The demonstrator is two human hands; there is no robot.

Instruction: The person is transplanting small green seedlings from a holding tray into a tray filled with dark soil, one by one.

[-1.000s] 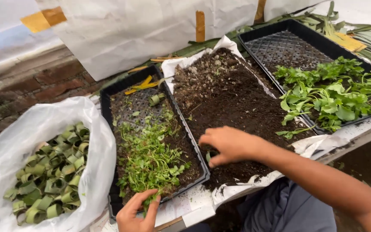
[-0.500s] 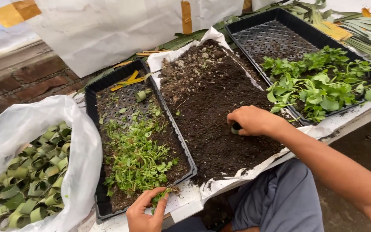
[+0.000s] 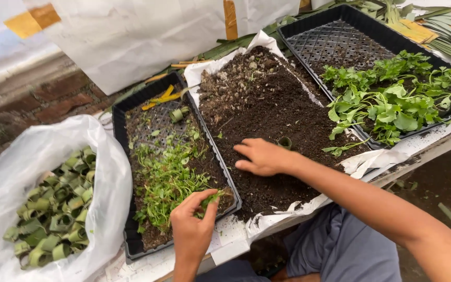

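Note:
My left hand (image 3: 192, 230) pinches a small green seedling (image 3: 211, 198) at the near right corner of a black tray (image 3: 131, 245) filled with thin seedlings (image 3: 165, 177). My right hand (image 3: 261, 156) lies palm down on a pile of dark soil (image 3: 267, 109) spread over white paper (image 3: 207, 68); its fingers are apart and hold nothing. A small rolled-leaf cup (image 3: 285, 142) stands in the soil just beyond that hand.
A clear plastic bag (image 3: 105, 172) of several rolled green leaf cups (image 3: 56, 209) sits at the left. A second black tray (image 3: 309, 23) with leafy seedlings (image 3: 392, 104) lies at the right. Long leaf strips (image 3: 439, 26) lie far right. White sheeting (image 3: 147, 36) hangs behind.
My right hand slid left across the soil and flattened out, leaving the leaf cup standing in the soil. My left hand stayed at the tray corner, pinching a seedling.

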